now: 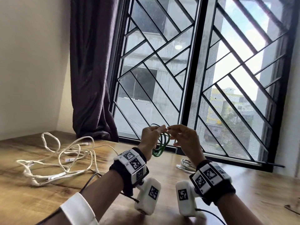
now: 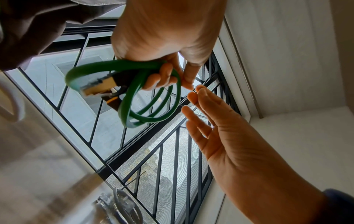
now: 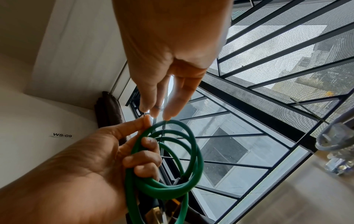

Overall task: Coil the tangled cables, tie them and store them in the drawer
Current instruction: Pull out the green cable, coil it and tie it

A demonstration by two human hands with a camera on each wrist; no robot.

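A green cable (image 1: 162, 143) was wound into several loops and held up at the centre of the head view, its gold-coloured plugs (image 2: 97, 86) hanging within the coil. A thin dark tie (image 3: 162, 130) was stretched across the loops. A tangled white cable (image 1: 65, 156) lay on the desk (image 1: 243, 192) at lower left; a coiled grey cable (image 1: 185, 164) lay right of centre.

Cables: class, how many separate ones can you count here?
3: green cable coiled in the left hand; white cable tangled on the table; grey cable behind the right wrist, partly hidden.

"WS-09" label (image 3: 62, 134) on the white wall (image 3: 38, 151)
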